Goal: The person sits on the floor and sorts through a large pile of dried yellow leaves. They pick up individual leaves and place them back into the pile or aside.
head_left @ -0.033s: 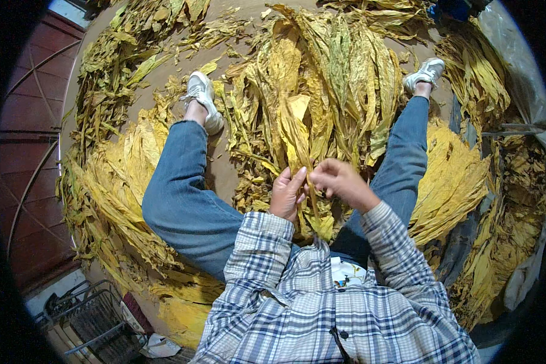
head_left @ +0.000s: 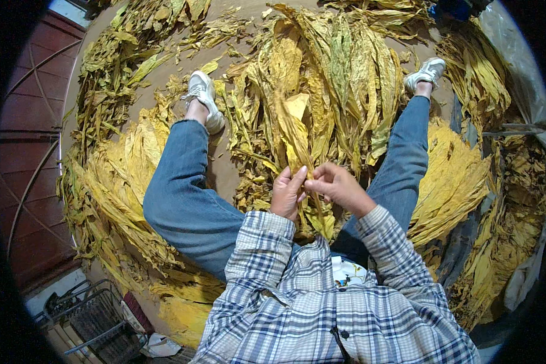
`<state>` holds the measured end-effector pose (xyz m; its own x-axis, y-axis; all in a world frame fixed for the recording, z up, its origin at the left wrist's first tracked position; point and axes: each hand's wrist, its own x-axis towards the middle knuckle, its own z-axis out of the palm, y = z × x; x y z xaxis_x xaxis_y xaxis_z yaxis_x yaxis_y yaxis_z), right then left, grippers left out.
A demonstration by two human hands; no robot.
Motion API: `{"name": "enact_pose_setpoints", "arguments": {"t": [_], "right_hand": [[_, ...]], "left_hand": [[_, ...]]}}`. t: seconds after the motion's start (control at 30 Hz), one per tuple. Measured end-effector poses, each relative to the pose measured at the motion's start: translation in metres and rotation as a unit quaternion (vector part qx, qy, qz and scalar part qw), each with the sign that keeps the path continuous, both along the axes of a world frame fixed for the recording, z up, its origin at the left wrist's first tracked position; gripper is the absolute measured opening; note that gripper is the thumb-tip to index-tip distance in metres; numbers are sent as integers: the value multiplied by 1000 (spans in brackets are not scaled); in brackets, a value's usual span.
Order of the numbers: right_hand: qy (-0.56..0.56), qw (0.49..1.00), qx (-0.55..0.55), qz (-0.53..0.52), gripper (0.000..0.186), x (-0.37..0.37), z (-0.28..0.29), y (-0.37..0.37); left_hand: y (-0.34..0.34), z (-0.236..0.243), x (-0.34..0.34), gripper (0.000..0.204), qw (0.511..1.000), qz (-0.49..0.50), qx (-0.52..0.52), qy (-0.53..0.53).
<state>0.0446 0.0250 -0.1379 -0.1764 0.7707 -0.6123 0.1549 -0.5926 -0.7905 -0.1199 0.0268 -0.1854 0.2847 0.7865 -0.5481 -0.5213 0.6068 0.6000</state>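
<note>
Between my legs I hold a narrow bunch of dried yellow tobacco leaves (head_left: 295, 136), stem ends toward me. My left hand (head_left: 286, 195) is closed round the stems, thumb on top. At the same spot my right hand (head_left: 341, 187) pinches at the stems, its thumb and forefinger close to the left thumb. A folded yellow leaf (head_left: 321, 223) hangs below the hands, over my lap. Just beyond the bunch lies a broad heap of long yellow-green tobacco leaves (head_left: 352, 91), partly covered by it. The pinched stem ends are partly hidden by my fingers.
Fanned piles of yellow leaves lie outside my left leg (head_left: 130, 176) and right leg (head_left: 449, 182). Loose leaf scraps cover the brown floor (head_left: 224, 176). A dark red metal door (head_left: 33, 164) stands at left, a metal-framed chair (head_left: 97, 321) at lower left. Plastic sheeting (head_left: 509, 60) is at right.
My right hand has shifted slightly left, and its fingertips, blurred before, now meet the stems by the left thumb. The left hand stays almost in place.
</note>
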Motion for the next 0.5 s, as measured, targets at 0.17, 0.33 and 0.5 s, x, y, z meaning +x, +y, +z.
{"name": "enact_pose_setpoints", "arguments": {"t": [0.17,0.33,0.5], "right_hand": [[120,973,31,-197,15,-14,-3,-15],[94,957,103,-253,27,6,19,-9],[28,972,98,-214,21,12,15,-12]], "left_hand": [[5,10,-1,26,1000,24,-5,-3],[7,15,1,30,1000,13,-15,-9],[6,-3,8,40,999,37,-11,13]]}}
